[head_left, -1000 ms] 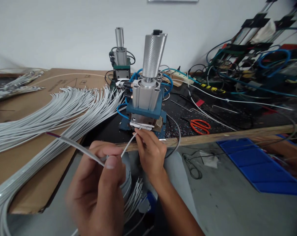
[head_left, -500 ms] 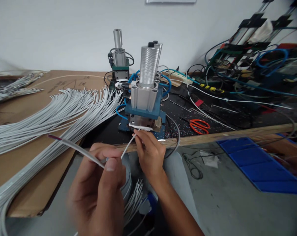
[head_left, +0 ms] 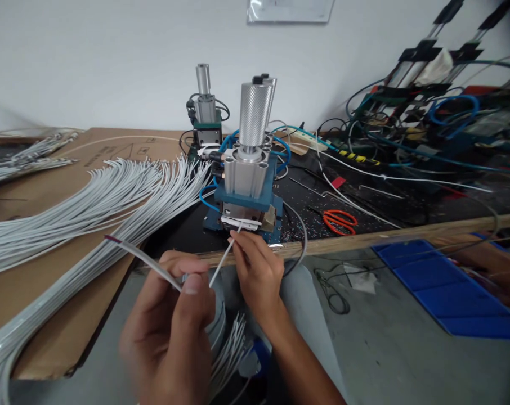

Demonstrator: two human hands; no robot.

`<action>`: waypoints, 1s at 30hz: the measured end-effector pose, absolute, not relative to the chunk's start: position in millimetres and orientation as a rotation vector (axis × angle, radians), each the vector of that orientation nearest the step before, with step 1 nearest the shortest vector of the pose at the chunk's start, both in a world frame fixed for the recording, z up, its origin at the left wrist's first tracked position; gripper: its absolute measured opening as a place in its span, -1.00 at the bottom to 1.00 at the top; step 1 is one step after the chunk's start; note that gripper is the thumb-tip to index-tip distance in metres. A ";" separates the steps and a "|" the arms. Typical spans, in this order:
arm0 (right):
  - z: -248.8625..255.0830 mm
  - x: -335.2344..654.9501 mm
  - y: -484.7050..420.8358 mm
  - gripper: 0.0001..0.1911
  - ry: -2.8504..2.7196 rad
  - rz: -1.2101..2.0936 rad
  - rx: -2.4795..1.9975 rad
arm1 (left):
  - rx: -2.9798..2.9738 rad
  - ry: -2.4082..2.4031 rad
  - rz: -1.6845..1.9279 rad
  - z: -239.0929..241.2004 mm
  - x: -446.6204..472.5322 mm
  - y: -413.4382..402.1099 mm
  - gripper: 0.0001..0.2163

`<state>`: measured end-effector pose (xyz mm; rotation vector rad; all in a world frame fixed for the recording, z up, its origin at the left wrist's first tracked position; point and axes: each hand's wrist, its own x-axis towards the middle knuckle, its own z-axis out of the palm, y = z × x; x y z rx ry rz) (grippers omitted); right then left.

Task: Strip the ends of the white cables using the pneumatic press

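My left hand (head_left: pixel 174 332) is closed round a bundle of grey cables (head_left: pixel 219 332) and pinches one grey cable (head_left: pixel 141 259) that sticks out to the upper left, with a dark red tip. My right hand (head_left: pixel 257 270) pinches a thin white wire (head_left: pixel 223 259) and holds its end at the front slot of a small pneumatic press (head_left: pixel 246 185). The press has a blue base and a knurled silver cylinder, and stands near the front edge of the bench (head_left: pixel 365 239).
A large fan of grey cables (head_left: pixel 90 202) lies on cardboard at the left. A second small press (head_left: pixel 206 121) stands behind the first. Orange scissors (head_left: pixel 339 219) lie to the right, with tangled hoses and wires beyond. Blue trays (head_left: pixel 444 287) sit on the floor at the right.
My head has tilted slightly, so the scene sits lower in view. Both hands keep their grip, and the wire's end stays at the press slot.
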<state>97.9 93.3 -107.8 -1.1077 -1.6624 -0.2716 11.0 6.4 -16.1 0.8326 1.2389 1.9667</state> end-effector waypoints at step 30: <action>-98.4 121.1 30.3 -0.69 -1.721 -0.099 -0.604 | 1.193 1.223 1.416 -50.0 -5.6 9.0 -0.86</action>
